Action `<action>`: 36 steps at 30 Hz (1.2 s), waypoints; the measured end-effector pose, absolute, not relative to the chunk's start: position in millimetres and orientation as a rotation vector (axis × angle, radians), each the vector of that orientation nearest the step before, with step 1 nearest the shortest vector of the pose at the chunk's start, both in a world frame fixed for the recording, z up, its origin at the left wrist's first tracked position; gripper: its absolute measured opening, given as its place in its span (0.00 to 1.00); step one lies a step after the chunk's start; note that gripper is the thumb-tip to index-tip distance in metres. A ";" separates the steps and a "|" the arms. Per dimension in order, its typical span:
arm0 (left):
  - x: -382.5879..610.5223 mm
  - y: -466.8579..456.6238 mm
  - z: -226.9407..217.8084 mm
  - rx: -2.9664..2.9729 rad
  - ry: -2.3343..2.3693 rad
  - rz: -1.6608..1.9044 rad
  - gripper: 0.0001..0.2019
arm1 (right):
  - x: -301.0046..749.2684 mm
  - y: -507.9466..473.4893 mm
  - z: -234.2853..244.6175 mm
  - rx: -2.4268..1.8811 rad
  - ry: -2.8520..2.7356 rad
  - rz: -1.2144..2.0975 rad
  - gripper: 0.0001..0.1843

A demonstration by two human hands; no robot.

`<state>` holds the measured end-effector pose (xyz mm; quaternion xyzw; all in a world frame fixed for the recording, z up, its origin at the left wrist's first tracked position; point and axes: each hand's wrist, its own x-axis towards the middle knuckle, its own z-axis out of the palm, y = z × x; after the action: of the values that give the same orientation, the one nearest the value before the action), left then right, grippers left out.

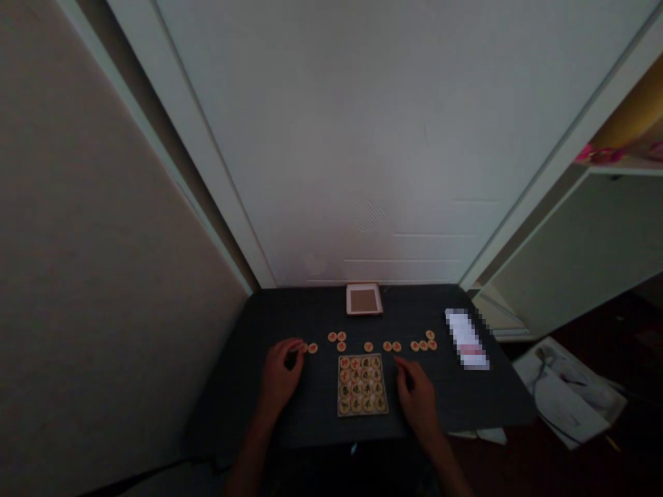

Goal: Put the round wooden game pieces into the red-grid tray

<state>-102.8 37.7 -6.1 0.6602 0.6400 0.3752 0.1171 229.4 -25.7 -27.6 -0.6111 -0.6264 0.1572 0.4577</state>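
Left of the middle of the dark table, my left hand [280, 373] is closed, its thumb and fingertips gripping a round xiangqi piece at the end of a short row. Two pieces with red characters [313, 348] lie just right of those fingertips. My right hand [418, 400] is half curled, thumb and index finger slightly apart, with nothing visible in it. It rests by the right edge of a square tray [385, 413] filled with rows of xiangqi pieces [367, 389], some marked red and most marked dark. More red-marked pieces [392, 346] lie in small groups beyond the tray.
A shallow square box lid [364, 301] lies at the table's back edge against the white panel [331, 138]. Toward the right edge is a phone-like bright object, blurred out [466, 338]. A white box with cables [570, 390] stands on the floor at right.
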 end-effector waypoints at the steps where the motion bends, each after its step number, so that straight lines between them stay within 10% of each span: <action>1: -109.5 43.7 -5.9 1.948 1.885 1.082 0.15 | 230.5 -25.9 -30.2 -1.515 -1.538 0.387 0.15; 36: -47.0 2.1 38.2 1.299 1.334 0.960 0.17 | 225.5 -36.8 -15.0 -1.489 -1.362 0.414 0.13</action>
<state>-47.0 2.1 38.2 0.5369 0.5514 0.3970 0.5000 225.5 -36.8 -15.0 -0.6195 -0.5669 0.1724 0.5149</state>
